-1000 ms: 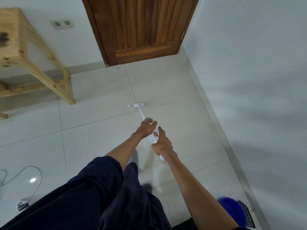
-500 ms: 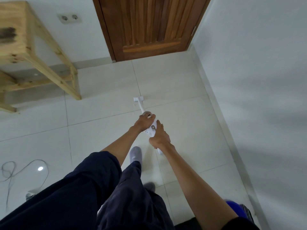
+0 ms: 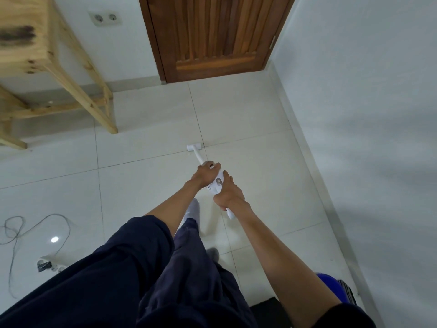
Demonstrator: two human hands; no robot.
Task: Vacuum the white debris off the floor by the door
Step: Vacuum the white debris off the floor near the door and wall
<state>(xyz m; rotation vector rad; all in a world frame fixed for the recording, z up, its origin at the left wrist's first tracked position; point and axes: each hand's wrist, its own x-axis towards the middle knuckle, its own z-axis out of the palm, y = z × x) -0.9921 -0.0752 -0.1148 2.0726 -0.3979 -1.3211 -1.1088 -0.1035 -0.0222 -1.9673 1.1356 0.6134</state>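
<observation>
A small white handheld vacuum (image 3: 215, 185) points down and away from me, its T-shaped nozzle (image 3: 194, 147) resting on the white tile floor (image 3: 248, 162) at a grout crossing. My left hand (image 3: 205, 172) grips the front of the vacuum body where the tube begins. My right hand (image 3: 228, 194) grips the rear handle, thumb beside the grey button. I see no white debris around the nozzle. The brown wooden door (image 3: 212, 36) stands shut beyond it.
A light wooden table (image 3: 47, 67) stands at the left, one leg reaching the floor near the nozzle. A wall socket (image 3: 105, 18) sits above it. A grey cable (image 3: 35, 230) and power strip (image 3: 47, 265) lie at lower left. A white wall (image 3: 366, 114) runs along the right; a blue object (image 3: 331, 287) sits at lower right.
The nozzle has been pushed forward over the spot where white bits lay beside it a second ago; those bits no longer show. Both hands keep their grip.
</observation>
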